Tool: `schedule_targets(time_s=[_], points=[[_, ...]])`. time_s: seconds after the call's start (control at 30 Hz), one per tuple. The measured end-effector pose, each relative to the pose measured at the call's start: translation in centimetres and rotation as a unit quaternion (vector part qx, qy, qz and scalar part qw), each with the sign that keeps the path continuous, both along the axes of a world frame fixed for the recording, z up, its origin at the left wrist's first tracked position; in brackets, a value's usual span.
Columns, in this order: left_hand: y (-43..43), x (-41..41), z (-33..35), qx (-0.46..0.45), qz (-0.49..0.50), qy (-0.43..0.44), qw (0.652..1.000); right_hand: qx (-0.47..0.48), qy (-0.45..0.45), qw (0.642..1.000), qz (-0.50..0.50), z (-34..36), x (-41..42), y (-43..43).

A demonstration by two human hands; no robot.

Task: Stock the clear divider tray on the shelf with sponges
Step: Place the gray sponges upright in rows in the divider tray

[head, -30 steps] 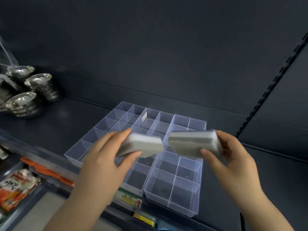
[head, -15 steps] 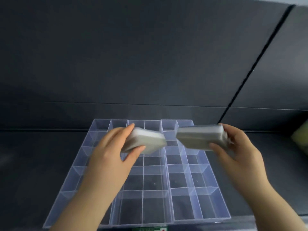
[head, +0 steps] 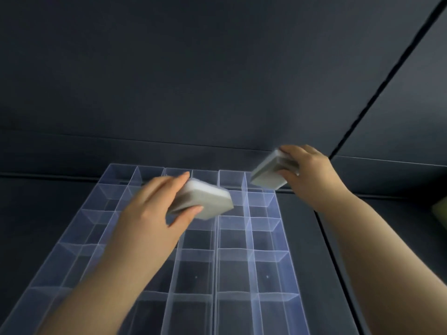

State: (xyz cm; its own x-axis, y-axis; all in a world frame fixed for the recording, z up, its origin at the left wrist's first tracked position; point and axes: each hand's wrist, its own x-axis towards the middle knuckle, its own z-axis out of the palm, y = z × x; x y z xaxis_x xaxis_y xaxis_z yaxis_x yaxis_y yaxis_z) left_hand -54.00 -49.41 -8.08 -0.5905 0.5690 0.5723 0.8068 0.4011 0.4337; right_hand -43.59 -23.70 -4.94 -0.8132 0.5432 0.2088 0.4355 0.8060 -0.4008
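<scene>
Clear plastic makes the tray [head: 238, 274] hard to read, so we judge both sponges are held above it for aiming, not dropped blind. Our left grip [head: 150, 213] has thumb and fingers curled round the left sponge [head: 205, 201], held nearly flat over the tray's middle cells, likely to line it up before lowering. Our right grip [head: 312, 175] clasps the right sponge [head: 266, 175] tilted over the tray's far right corner, probably so it can go in on edge. We cannot tell whether its low corner touches the rim. No sponge lies in any cell we can see. Blur hides the texture of both sponges. Our left forearm covers several left cells, the tray's near edge runs out of frame, and a pale thing [head: 441, 209] right of the tray is cut off.
</scene>
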Motion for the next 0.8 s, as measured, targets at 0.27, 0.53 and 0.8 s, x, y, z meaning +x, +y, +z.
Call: schedule_targets(time_s=[0.27, 0.53, 0.8], points=[[1.4, 0.0, 0.4, -0.017, 0.034, -0.015, 0.999, 0.020, -0.050, 0.997, 0.057, -1.5, -2.6, 2.2], [2.2, -0.2, -0.3, -0.044, 0.049, -0.015, 0.998, 0.055, -0.101, 0.990, 0.079, -2.5, -3.8, 2.9], [2.7, -0.4, -0.1, -0.053, 0.054, -0.021, 0.997, 0.068, -0.131, 0.983, 0.105, -4.5, -4.8, 2.9]])
